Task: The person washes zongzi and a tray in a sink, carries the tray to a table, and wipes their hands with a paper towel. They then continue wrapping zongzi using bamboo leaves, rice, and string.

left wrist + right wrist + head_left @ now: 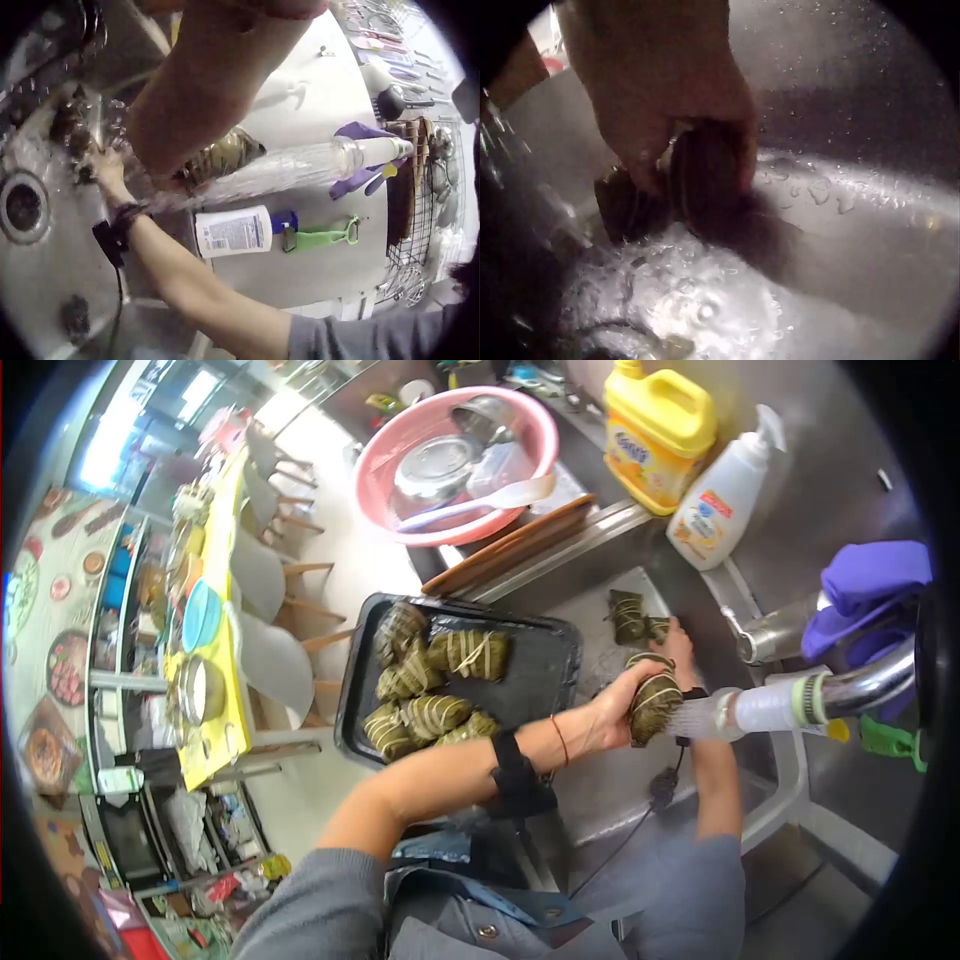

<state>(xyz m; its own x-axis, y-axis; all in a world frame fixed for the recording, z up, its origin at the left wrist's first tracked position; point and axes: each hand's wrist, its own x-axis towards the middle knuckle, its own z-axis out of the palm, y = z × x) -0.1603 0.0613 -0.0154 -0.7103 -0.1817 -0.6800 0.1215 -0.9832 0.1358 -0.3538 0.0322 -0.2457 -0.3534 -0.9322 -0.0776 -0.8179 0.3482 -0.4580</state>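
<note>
Under the running water, my left hand [614, 710] grips a leaf-wrapped rice dumpling [656, 702] bound with pale string. In the left wrist view the spray runs across this dumpling [229, 152]. Lower in the metal sink [600, 790], my right hand [680, 648] holds a second rice dumpling [705, 172] between thumb and fingers, close over the wet sink floor. Beside it lies another dumpling [626, 616]. Water comes from the faucet [775, 705] with a clear nozzle. Several wrapped dumplings [468, 654] sit on a black tray [545, 670] left of the sink.
A pink basin [372, 485] with metalware stands beyond the tray. At the sink's back edge are a yellow jug [660, 435] and a white pump bottle [715, 505]. Purple gloves [870, 595] and a green peeler [888, 742] hang near the faucet.
</note>
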